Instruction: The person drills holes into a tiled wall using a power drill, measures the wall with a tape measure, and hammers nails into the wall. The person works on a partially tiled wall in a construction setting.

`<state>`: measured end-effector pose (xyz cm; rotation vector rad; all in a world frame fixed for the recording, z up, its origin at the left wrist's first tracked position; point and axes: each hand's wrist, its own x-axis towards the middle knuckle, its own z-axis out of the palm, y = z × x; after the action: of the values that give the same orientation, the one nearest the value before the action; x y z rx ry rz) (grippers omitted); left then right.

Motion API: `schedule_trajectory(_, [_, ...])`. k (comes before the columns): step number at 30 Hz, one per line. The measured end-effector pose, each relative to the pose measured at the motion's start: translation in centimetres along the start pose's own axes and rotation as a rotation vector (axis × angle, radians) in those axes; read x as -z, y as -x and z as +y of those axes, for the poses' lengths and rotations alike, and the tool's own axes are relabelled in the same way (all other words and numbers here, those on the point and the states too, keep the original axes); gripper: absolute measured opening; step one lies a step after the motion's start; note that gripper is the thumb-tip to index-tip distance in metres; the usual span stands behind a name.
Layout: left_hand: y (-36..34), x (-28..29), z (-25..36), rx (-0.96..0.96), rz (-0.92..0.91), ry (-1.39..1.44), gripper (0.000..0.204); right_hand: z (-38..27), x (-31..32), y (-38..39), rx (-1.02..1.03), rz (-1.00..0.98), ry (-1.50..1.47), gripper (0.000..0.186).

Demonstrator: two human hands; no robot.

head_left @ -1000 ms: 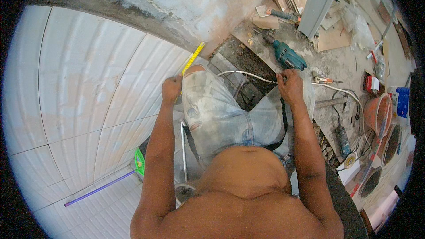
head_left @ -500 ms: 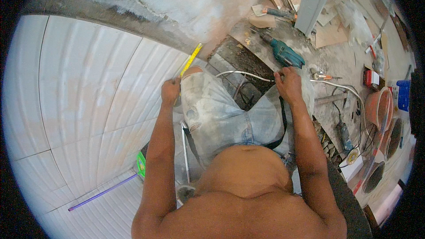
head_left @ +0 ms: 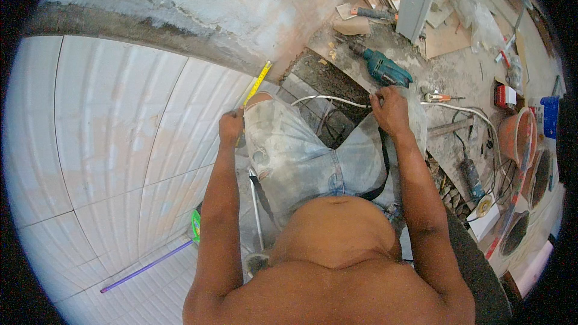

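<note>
My left hand (head_left: 231, 127) is closed around a tape measure, whose yellow blade (head_left: 257, 83) sticks out upward along the white ribbed wall tiles (head_left: 114, 108). The blade's tip reaches close to the corner where tile and bare plaster meet. The tape's case is mostly hidden by my fingers and my bent left knee (head_left: 260, 101). Over my other knee, my right hand (head_left: 391, 110) rests with fingers curled in; whatever they may hold is hidden. A teal power drill (head_left: 387, 70) lies on the floor just beyond that hand.
A white cable (head_left: 337, 101) runs past my legs over a dug-out hole (head_left: 334, 69). To the right lie an angle grinder (head_left: 471, 174), a hammer (head_left: 450, 132), an orange bucket (head_left: 516, 135) and a blue container (head_left: 548, 117). A grey door frame (head_left: 415, 3) stands at the back.
The whole view has shifted slightly as my head moved. Both hands keep nearly the same places, the left still gripping the tape measure against the tiles.
</note>
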<state>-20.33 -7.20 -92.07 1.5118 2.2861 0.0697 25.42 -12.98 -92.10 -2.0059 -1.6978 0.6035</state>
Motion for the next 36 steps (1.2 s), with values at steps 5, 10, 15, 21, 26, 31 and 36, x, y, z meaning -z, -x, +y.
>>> schedule_trajectory(5, [-1.0, -1.1, -1.6, -0.112, 0.083, -0.055, 0.057, -0.1, 0.1, -0.1, 0.011, 0.000, 0.003, 0.027])
schedule_trajectory(10, [-2.8, -1.8, -4.7, -0.174, -0.124, 0.016, 0.055, -0.7, 0.1, -0.2, 0.003, -0.007, 0.051, 0.025])
schedule_trajectory(15, [-0.8, -3.0, -7.4, -0.333, -0.116, 0.057, 0.057, 0.2, -0.5, -0.7, -0.035, 0.019, -0.064, 0.025])
schedule_trajectory(21, [0.4, -5.8, -10.5, -0.174, -0.127, 0.227, 0.058, 3.3, -0.6, -4.6, -0.207, -0.006, -0.015, 0.034])
schedule_trajectory(26, [1.9, -9.6, -14.1, 0.031, -0.315, 0.510, 0.054, 4.7, -0.5, -10.1, -0.365, -0.195, 0.097, 0.051])
schedule_trajectory(31, [5.4, -11.9, -15.2, 0.119, -0.444, 0.505, 0.052, 4.4, -5.2, -8.0, -0.894, -0.123, 0.087, 0.068])
schedule_trajectory(36, [7.5, -11.9, -15.9, 0.174, -0.517, 0.489, 0.049, 9.2, -9.6, -6.0, -1.109, -0.020, 0.072, 0.084])
